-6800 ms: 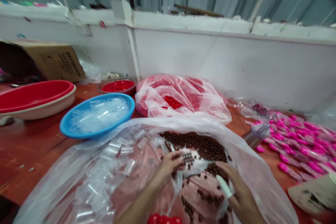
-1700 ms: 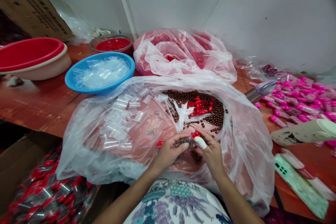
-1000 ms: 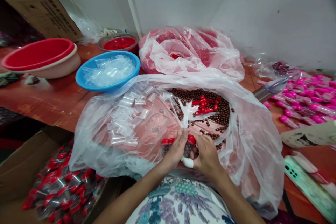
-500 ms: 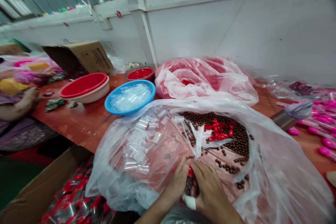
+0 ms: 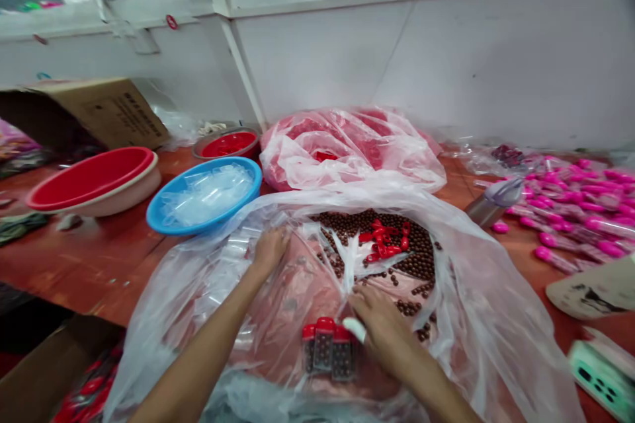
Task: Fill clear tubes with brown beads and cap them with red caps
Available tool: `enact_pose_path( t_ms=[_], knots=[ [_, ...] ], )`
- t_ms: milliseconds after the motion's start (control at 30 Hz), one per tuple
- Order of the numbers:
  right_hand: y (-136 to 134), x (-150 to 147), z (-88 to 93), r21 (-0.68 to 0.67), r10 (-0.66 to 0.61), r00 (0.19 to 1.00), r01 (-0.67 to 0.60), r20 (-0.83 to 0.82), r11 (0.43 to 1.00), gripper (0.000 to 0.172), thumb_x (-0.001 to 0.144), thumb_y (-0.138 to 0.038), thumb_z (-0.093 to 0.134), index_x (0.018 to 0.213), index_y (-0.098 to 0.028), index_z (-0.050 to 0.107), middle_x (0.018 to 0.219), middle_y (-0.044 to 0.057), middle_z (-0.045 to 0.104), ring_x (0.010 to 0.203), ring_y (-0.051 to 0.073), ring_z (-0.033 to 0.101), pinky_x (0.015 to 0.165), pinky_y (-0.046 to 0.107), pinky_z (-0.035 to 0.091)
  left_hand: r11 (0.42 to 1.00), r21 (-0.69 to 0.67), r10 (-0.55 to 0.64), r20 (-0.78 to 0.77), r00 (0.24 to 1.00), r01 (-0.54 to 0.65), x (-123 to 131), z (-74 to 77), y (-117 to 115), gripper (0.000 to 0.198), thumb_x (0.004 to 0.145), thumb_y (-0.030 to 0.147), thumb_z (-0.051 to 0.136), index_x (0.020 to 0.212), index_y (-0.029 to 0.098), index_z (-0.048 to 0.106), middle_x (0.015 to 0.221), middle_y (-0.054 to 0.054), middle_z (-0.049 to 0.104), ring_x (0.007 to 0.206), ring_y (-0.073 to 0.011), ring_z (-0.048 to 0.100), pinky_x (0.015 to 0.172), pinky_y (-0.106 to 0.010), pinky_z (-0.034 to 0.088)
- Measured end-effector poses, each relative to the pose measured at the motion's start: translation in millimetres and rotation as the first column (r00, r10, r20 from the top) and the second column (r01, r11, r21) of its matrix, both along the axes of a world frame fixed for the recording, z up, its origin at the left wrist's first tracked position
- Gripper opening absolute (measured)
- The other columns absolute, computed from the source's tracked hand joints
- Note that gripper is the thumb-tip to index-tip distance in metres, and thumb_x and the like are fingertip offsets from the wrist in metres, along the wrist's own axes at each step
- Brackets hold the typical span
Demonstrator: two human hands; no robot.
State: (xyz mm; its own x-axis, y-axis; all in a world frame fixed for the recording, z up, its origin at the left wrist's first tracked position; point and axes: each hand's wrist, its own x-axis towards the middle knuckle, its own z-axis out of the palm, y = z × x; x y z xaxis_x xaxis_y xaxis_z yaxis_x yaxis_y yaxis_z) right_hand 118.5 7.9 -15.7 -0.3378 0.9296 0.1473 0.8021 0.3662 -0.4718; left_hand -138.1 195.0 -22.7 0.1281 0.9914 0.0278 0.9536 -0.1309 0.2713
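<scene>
Picking a single clear tube cleanly looks like the step in hand, so keep the left hand [image 5: 270,248] low and let the fingertips meet one tube's side. That hand is left of the frame's centre, at the upper end of the loose clear tubes [image 5: 237,246]; its fingers are curled and their tips hidden, so whether they hold one cannot be told. A light pinch would probably suit, since the thin walls look easy to dent. The right hand [image 5: 381,327], right of centre, has bent fingers and a white thumb cover [image 5: 354,329] beside the red-capped tubes [image 5: 330,350] in the lower middle; I cannot tell whether it grips anything. Keeping that thumb from nudging the tubes, which hold dark beads, would be wise. Careful sleeve-clear movements should also spare the brown beads [image 5: 419,248] and the red pieces [image 5: 384,248] among them, right of centre.
</scene>
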Motion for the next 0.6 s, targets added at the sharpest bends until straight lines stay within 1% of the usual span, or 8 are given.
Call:
enact_pose_path(
  t_ms=[33, 67, 133, 233, 300, 433, 533, 600],
  knots=[
    [9, 11, -0.4, 0.038, -0.038, 0.999, 0.038, 0.022, 0.999, 0.033, 0.083, -0.018, 0.051, 0.115, -0.022, 0.057, 0.118, 0.011, 0.057, 0.108, 0.024, 0.052, 0.091, 0.039, 0.043, 1.0, -0.008, -0.01, -0.005, 1.0, 0.01, -2, -0.3, 2, 0.03, 0.084, 0.026, 0.045, 0.103, 0.013, 0.063, 0.098, -0.013, 0.066, 0.095, -0.0267, 0.057, 0.086, -0.037, 0.039],
    [19, 21, -2.2, 0.062, -0.079, 0.995, 0.075, 0.066, 0.995, 0.036, 0.083, -0.013, 0.049, 0.117, -0.021, 0.056, 0.119, 0.011, 0.056, 0.109, 0.023, 0.051, 0.091, 0.038, 0.043, 1.0, -0.01, -0.02, -0.004, 1.0, 0.02, -2, 0.3, 3, 0.03, 0.083, 0.027, 0.046, 0.103, 0.013, 0.063, 0.098, -0.012, 0.066, 0.094, -0.027, 0.058, 0.084, -0.036, 0.04],
    [39, 42, -8.8, 0.094, -0.185, 0.973, 0.173, 0.14, 0.98, 0.048, 0.076, -0.002, 0.046, 0.122, -0.016, 0.053, 0.124, 0.015, 0.052, 0.113, 0.025, 0.049, 0.093, 0.04, 0.042, 0.999, -0.003, -0.049, 0.006, 0.999, 0.049, 1, 3.5, -2, 0.031, 0.083, 0.027, 0.047, 0.107, 0.014, 0.062, 0.102, -0.012, 0.066, 0.095, -0.0271, 0.059, 0.083, -0.036, 0.041],
    [65, 62, -19.5, 0.091, -0.221, 0.959, 0.208, 0.178, 0.974, 0.063, 0.068, 0.007, 0.041, 0.127, -0.015, 0.05, 0.13, 0.017, 0.047, 0.116, 0.027, 0.046, 0.095, 0.043, 0.038, 0.993, 0.034, -0.116, 0.035, 0.993, 0.114, 18, 11.4, -17, 0.035, 0.085, 0.029, 0.046, 0.114, 0.015, 0.058, 0.112, -0.011, 0.063, 0.103, -0.0247, 0.056, 0.088, -0.034, 0.04],
    [74, 67, -23.4, 0.076, -0.21, 0.959, 0.198, 0.193, 0.977, 0.063, 0.066, 0.007, 0.04, 0.123, -0.016, 0.054, 0.127, 0.016, 0.051, 0.113, 0.026, 0.048, 0.094, 0.042, 0.038, 0.983, 0.058, -0.178, 0.056, 0.982, 0.175, 37, 17.7, -28, 0.035, 0.086, 0.03, 0.045, 0.116, 0.017, 0.057, 0.114, -0.009, 0.062, 0.104, -0.0219, 0.055, 0.091, -0.031, 0.039],
    [74, 69, -22.3, 0.037, -0.186, 0.962, 0.182, 0.199, 0.983, 0.056, 0.065, 0.005, 0.04, 0.111, -0.019, 0.062, 0.115, 0.011, 0.059, 0.102, 0.023, 0.054, 0.091, 0.036, 0.039, 0.95, 0.114, -0.299, 0.053, 0.953, 0.291, 71, 33.9, -39, 0.033, 0.084, 0.026, 0.049, 0.115, 0.018, 0.06, 0.101, -0.009, 0.064, 0.094, -0.0213, 0.057, 0.085, -0.03, 0.042],
    [64, 73, -19.3, 0.005, -0.17, 0.967, 0.172, 0.189, 0.985, 0.053, 0.062, 0.004, 0.04, 0.102, -0.022, 0.065, 0.107, 0.006, 0.061, 0.096, 0.019, 0.055, 0.086, 0.029, 0.04, 0.938, 0.181, -0.305, 0.03, 0.952, 0.295, 86, 45.7, -37, 0.034, 0.084, 0.021, 0.049, 0.116, 0.017, 0.058, 0.099, -0.009, 0.062, 0.092, -0.021, 0.056, 0.083, -0.031, 0.043],
    [55, 76, -18.6, -0.056, -0.145, 0.974, 0.157, 0.172, 0.986, 0.052, 0.059, 0.004, 0.039, 0.095, -0.024, 0.066, 0.098, 0.004, 0.063, 0.093, 0.017, 0.057, 0.084, 0.026, 0.04, 0.933, 0.208, -0.308, 0.035, 0.951, 0.294, 95, 49.0, -31, 0.035, 0.085, 0.022, 0.048, 0.118, 0.017, 0.057, 0.099, -0.009, 0.061, 0.093, -0.0208, 0.055, 0.084, -0.031, 0.042]
  ],
)
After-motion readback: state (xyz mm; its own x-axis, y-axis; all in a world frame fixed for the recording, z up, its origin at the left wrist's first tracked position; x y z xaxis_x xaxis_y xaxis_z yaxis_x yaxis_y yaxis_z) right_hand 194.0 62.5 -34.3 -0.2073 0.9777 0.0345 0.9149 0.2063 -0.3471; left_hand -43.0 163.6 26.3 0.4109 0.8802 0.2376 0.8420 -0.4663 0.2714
